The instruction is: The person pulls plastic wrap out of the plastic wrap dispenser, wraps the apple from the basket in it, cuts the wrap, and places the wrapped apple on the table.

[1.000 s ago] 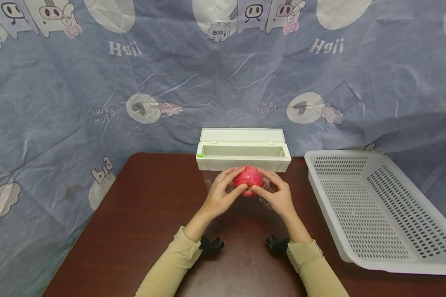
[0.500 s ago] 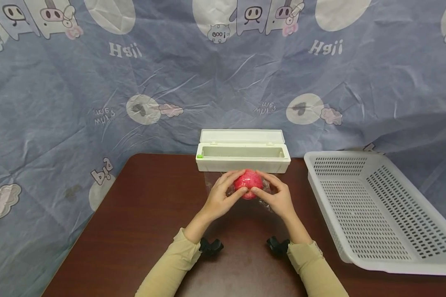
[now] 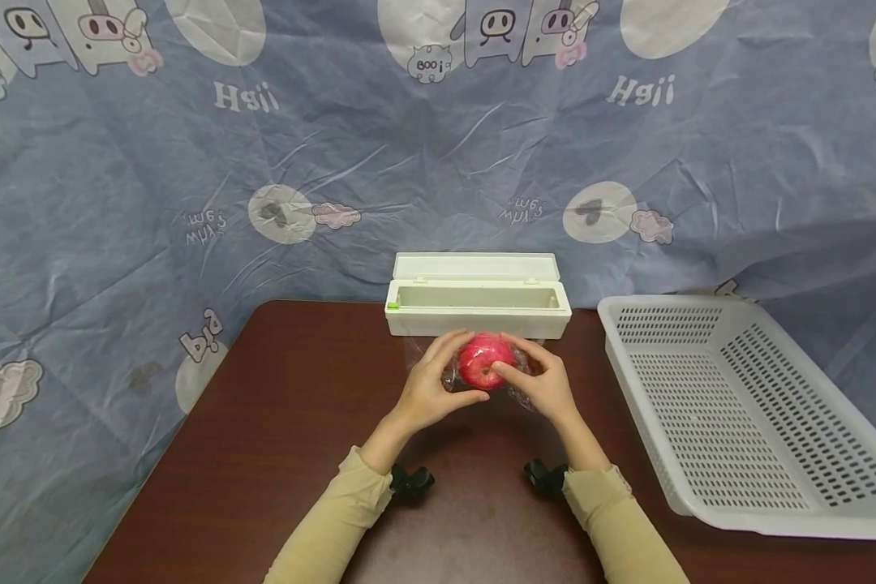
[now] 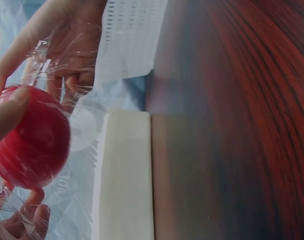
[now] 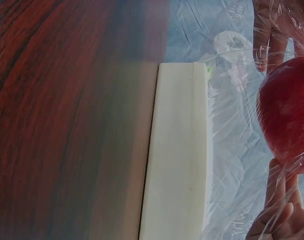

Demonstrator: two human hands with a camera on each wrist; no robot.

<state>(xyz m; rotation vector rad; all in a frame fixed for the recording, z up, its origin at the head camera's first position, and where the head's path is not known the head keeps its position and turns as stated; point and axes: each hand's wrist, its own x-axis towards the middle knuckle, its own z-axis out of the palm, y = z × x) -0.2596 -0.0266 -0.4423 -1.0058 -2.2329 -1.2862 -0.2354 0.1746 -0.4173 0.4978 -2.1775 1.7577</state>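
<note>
Right hand (image 3: 547,384) grips the apple (image 3: 476,357) in clear film (image 3: 521,397), probably taking the weight, since the left hand (image 3: 427,389) has loose fingers, thumb off it. Apple's up above the bench (image 3: 285,422), near the white box (image 3: 474,324) along the far edge.

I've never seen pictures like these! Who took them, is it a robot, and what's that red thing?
No robot: it's a person's bare left hand and right hand. The big picture comes from a camera on the person's head, looking down. The two sideways ones come from wrist cameras, probably those small black gadgets. The right hand holds a shiny, round red fruit, perhaps an apple, with clear, crinkly plastic film over it. The left hand curves close beside it; whether it grips, I can't tell. On the dark red-brown wooden table stand a long white plastic box, lid open, and a big white plastic basket full of holes.
</note>
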